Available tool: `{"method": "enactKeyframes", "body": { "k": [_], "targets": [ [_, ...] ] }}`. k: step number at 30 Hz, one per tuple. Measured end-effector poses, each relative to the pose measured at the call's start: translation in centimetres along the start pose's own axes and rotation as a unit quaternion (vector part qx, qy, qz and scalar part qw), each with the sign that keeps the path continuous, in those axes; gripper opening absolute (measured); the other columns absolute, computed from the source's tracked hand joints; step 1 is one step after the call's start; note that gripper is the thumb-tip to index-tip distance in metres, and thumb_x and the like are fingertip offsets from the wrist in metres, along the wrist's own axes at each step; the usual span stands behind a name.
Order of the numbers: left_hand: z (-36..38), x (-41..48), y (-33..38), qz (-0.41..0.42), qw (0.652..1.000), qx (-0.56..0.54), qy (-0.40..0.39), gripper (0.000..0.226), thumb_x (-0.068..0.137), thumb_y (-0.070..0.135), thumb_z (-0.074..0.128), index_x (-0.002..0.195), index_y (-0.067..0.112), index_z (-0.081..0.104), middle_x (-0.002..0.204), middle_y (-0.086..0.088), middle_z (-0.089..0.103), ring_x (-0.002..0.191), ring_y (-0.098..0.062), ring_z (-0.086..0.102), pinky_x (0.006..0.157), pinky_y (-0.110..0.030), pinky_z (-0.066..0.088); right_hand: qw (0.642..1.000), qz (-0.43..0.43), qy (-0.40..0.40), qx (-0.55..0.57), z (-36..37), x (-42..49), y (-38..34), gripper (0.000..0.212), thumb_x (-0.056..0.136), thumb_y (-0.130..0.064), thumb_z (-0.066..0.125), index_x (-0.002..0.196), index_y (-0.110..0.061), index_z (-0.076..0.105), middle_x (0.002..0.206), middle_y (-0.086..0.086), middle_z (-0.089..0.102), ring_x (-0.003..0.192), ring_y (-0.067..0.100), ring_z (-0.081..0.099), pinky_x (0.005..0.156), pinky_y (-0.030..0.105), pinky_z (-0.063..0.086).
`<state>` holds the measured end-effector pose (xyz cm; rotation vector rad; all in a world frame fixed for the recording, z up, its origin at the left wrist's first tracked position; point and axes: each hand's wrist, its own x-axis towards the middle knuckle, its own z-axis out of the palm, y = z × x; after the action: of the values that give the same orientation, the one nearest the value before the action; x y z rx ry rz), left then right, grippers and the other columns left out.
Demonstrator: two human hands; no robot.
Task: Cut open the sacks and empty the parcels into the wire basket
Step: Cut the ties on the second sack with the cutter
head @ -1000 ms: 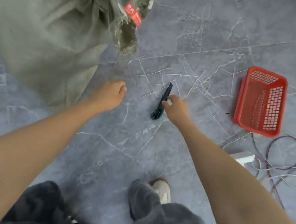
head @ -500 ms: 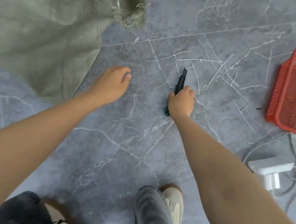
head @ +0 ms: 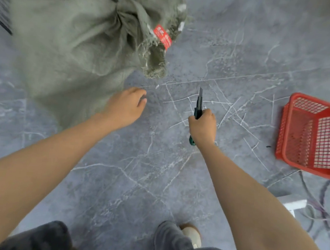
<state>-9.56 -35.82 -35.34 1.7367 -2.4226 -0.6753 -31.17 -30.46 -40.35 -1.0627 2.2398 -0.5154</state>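
While the right hand (head: pixel 202 126) grips a utility knife (head: pixel 199 104) with curled fingers, blade pointing away, left hand (head: pixel 126 106) loosely curled and holding nothing just beside the tied grey sack (head: pixel 71 39), red basket (head: pixel 309 134) well apart on the floor (head: pixel 134 172).

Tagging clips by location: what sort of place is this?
Probably a parcel storeroom: a tied grey sack with a red tag, on scratched floor tiles, and a red basket.

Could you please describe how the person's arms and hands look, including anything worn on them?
The left arm and right arm are bare, with no sleeves in view. The left hand and right hand wear no gloves; no watch, bracelet or ring shows.
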Motion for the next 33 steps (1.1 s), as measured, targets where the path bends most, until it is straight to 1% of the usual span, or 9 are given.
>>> {"method": "enactKeyframes", "body": {
  "k": [8,11,15,18,23,26,29,31,33],
  "targets": [
    [-8.7,0.4,0.0,0.024,0.974,0.104,0.2,0.023,0.082,0.008,0.06,0.103,0.002,0.055,0.104,-0.019,0.052,0.091,-0.038,0.054,0.072,-0.047,0.044,0.997,-0.053,0.019,0.06,-4.4,0.1,-6.4,0.021,0.087,-0.021,0.056,0.102,-0.008,0.048,0.105,0.014,0.057,0.077,0.028,0.054,0.061,0.034,0.038],
    [-11.0,2.3,0.0,-0.015,0.96,0.129,0.247,0.043,0.079,0.011,0.067,0.116,0.002,0.047,0.117,-0.02,0.047,0.103,-0.038,0.049,0.082,-0.046,0.044,0.995,-0.068,0.033,0.072,-5.0,-0.1,-8.1,0.018,0.086,-0.022,0.056,0.099,-0.011,0.048,0.102,0.012,0.057,0.077,0.027,0.056,0.059,0.035,0.041],
    [-12.7,6.0,-0.4,-0.021,0.97,0.162,0.18,0.08,0.081,0.021,0.069,0.143,0.004,0.021,0.149,-0.024,0.021,0.137,-0.039,0.023,0.111,-0.048,0.026,0.994,-0.087,0.045,0.057,-5.5,-0.2,-9.4,0.017,0.085,-0.022,0.057,0.097,-0.014,0.048,0.099,0.009,0.058,0.079,0.027,0.058,0.067,0.042,0.051],
    [-13.1,8.7,-0.3,-0.02,0.979,0.163,0.123,0.096,0.08,0.026,0.071,0.149,0.01,0.005,0.155,-0.021,0.009,0.143,-0.036,0.01,0.115,-0.052,0.016,0.992,-0.102,0.059,0.054,-5.9,-0.1,-9.9,0.018,0.085,-0.022,0.057,0.098,-0.014,0.049,0.1,0.008,0.057,0.078,0.025,0.057,0.064,0.038,0.048],
    [-12.1,11.1,-0.6,0.017,0.978,0.199,0.061,0.105,0.078,0.025,0.072,0.149,0.017,-0.005,0.155,-0.021,0.008,0.143,-0.036,0.011,0.113,-0.057,0.014,0.991,-0.106,0.074,0.031,-6.2,0.2,-10.1,0.019,0.085,-0.024,0.058,0.099,-0.015,0.049,0.102,0.005,0.055,0.076,0.023,0.055,0.062,0.035,0.044],
    [-11.4,11.8,-1.0,0.042,0.968,0.236,0.073,0.105,0.077,0.03,0.072,0.149,0.015,-0.002,0.147,-0.021,0.025,0.139,-0.036,0.018,0.111,-0.059,0.014,0.99,-0.107,0.089,0.026,-5.8,0.1,-10.0,0.019,0.084,-0.023,0.058,0.097,-0.014,0.049,0.1,0.003,0.054,0.075,0.021,0.054,0.061,0.033,0.04],
    [-10.9,12.2,-1.3,0.033,0.969,0.228,0.089,0.095,0.077,0.017,0.067,0.148,0.009,0.004,0.137,-0.02,0.039,0.129,-0.037,0.032,0.109,-0.058,0.02,0.989,-0.107,0.096,0.015,-5.1,-0.2,-10.0,0.019,0.084,-0.025,0.059,0.095,-0.017,0.046,0.099,0.001,0.052,0.071,0.014,0.05,0.055,0.03,0.036],
    [-10.6,12.3,-1.8,0.023,0.97,0.219,0.101,0.072,0.079,0.012,0.061,0.141,0.004,0.026,0.128,-0.019,0.046,0.12,-0.036,0.039,0.104,-0.054,0.028,0.989,-0.105,0.099,0.01,-4.7,-0.4,-10.1,0.019,0.084,-0.026,0.059,0.095,-0.018,0.045,0.098,0.001,0.051,0.069,0.011,0.048,0.052,0.027,0.034],
    [-10.5,12.1,-2.4,0.034,0.967,0.224,0.118,0.038,0.081,0.011,0.056,0.119,0.006,0.053,0.118,-0.016,0.05,0.113,-0.035,0.041,0.096,-0.049,0.034,0.989,-0.106,0.102,0.007,-4.4,-0.6,-10.4,0.019,0.085,-0.026,0.059,0.096,-0.018,0.046,0.098,0.001,0.051,0.069,0.009,0.048,0.051,0.025,0.033]
  ]
}}
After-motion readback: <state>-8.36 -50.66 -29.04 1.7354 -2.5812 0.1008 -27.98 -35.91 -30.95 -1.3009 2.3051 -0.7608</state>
